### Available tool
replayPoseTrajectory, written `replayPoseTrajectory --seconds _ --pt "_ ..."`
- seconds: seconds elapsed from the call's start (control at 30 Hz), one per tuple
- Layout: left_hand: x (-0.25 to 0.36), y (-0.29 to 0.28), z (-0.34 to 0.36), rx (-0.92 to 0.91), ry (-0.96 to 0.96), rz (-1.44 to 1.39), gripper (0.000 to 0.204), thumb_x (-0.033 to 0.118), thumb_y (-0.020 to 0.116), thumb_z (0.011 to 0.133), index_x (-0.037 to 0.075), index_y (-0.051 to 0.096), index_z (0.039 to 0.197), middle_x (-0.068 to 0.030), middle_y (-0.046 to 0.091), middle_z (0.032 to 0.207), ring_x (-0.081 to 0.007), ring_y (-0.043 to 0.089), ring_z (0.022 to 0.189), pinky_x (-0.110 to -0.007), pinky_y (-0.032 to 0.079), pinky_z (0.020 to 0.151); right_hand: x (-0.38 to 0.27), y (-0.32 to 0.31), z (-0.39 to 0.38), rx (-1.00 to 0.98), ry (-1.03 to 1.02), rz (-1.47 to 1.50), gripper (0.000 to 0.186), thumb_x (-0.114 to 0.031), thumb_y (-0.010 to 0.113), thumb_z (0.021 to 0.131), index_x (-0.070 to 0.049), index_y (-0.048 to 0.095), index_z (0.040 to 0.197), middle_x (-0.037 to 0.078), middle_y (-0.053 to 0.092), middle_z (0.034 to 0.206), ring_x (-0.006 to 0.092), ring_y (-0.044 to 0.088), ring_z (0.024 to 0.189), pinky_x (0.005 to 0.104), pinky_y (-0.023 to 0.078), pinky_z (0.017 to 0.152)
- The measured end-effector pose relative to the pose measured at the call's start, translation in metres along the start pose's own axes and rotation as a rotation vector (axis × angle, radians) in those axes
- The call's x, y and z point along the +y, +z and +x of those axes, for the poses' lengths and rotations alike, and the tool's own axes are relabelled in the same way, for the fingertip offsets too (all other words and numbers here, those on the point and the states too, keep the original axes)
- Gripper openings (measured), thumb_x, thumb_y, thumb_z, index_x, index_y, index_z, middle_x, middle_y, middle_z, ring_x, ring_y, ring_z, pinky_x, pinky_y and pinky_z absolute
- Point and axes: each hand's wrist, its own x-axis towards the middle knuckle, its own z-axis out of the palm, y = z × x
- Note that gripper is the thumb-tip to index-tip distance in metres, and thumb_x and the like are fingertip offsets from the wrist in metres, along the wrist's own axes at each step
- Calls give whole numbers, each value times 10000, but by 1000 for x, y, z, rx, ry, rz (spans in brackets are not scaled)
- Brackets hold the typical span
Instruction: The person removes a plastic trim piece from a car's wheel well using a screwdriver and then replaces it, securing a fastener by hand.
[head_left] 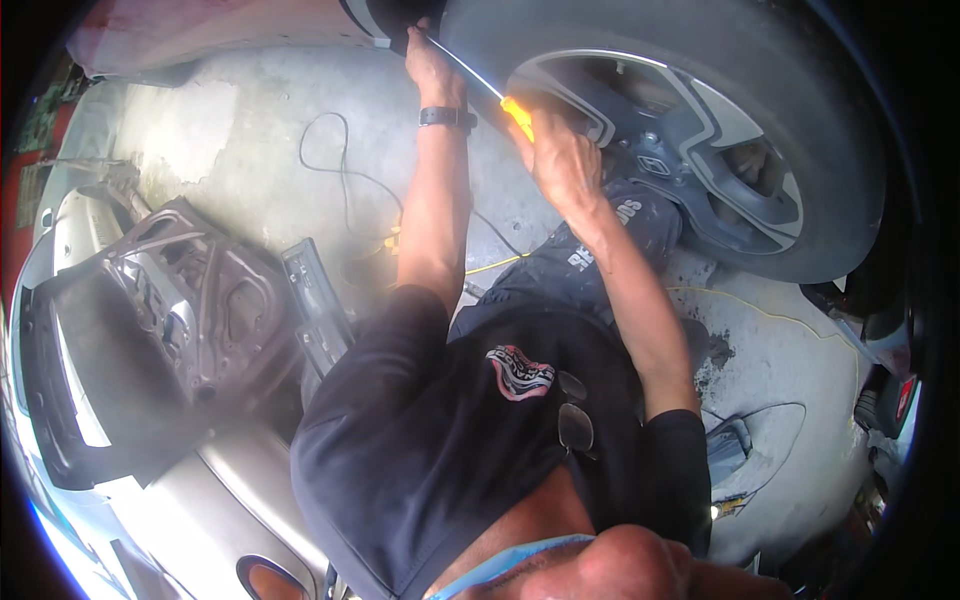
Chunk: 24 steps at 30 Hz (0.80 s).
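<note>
My right hand (pixel 566 170) is wrapped round the yellow handle of a screwdriver (pixel 518 117). Its long metal shaft slants up and left, past the tyre, to the dark wheel-arch edge (pixel 385 22) of a car. There my left hand (pixel 430 68), with a dark watch on the wrist, is closed beside the shaft's tip. Whatever its fingers pinch is hidden or too small to name. Close on the right of both hands stands the car's large wheel (pixel 655 150), with a black tyre and a silver and dark rim.
A detached car panel (pixel 190 300) with a dark inner frame rests at the left, near a pale car body (pixel 250 480). A black cable (pixel 345 150) and a yellow cord (pixel 765 311) lie on the concrete floor. Sunglasses (pixel 576 427) hang from my dark shirt.
</note>
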Motion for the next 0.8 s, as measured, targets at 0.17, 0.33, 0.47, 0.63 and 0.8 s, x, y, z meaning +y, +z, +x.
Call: replayPoseTrajectory --seconds 0.17,0.33,0.47,0.63,0.8 --pt "2 -3 8 -30 -21 -16 397 345 351 1065 106 639 932 -49 650 964 -231 601 980 -400 484 944 8 -13 9 -348 584 998 342 -346 635 930 -8 620 974 60 583 648 167 586 485 301 473 452" --pt "1 3 -3 -4 7 31 408 354 339 1067 123 632 902 -39 641 914 -221 602 957 -395 486 935 17 -4 7 -441 637 1008 330 -308 645 906 19 624 945 123 600 671 246 661 569 347 494 488" --pt "0 -2 3 -57 -23 -35 412 361 340 1066 128 632 891 -18 632 875 -212 607 931 -390 490 926 3 7 -2 -76 123 269 294 -273 650 902 17 604 908 155 612 718 334 660 584 375 491 470" --pt "-1 -3 11 -29 -15 -13 418 367 341 1065 136 631 871 -6 629 858 -207 610 921 -389 494 920 5 7 -3 -108 262 587 349 -295 634 922 25 620 1060 157 623 766 265 662 633 332 499 547" --pt "-3 -11 23 -42 -26 -48 421 374 343 1064 136 635 877 -2 626 848 -197 607 915 -383 496 907 9 -12 9 -571 1011 1580 387 -350 637 928 12 632 1066 61 613 773 150 551 552 277 444 501"
